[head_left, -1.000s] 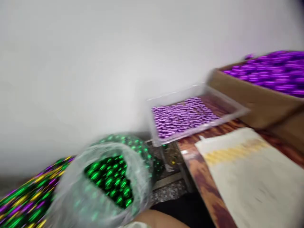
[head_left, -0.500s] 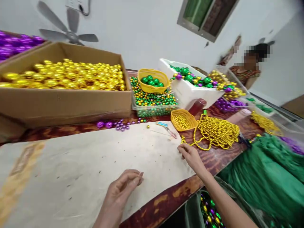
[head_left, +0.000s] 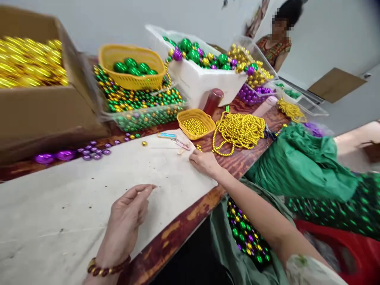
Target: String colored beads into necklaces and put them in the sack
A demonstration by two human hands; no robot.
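Over the white cloth (head_left: 97,202), my left hand (head_left: 127,211) is held in a pinch, thumb against forefinger; anything between the tips is too fine to make out. My right hand (head_left: 204,162) is at the cloth's right end, fingers curled together, and what they hold, if anything, is hidden. Just beyond it lie thread snips (head_left: 181,143), a small blue packet (head_left: 167,135) and a thin needle-like line. A few small gold beads (head_left: 198,147) sit beside the right fingertips, near a heap of gold bead strands (head_left: 242,128). A yellow basket (head_left: 192,136) holds small gold beads.
Behind stand a cardboard box (head_left: 38,114) of gold balls, a clear tub (head_left: 148,118) of mixed beads under another yellow basket (head_left: 133,81), and a white foam box (head_left: 202,81). Purple beads (head_left: 93,150) lie along the cloth. Green sacks (head_left: 305,166) are at right; a person (head_left: 274,43) is beyond.
The view has swung right, bringing the red stool and more green sacking into sight. Both hands keep closed fingers; the right hand remains by the cloth's right end.
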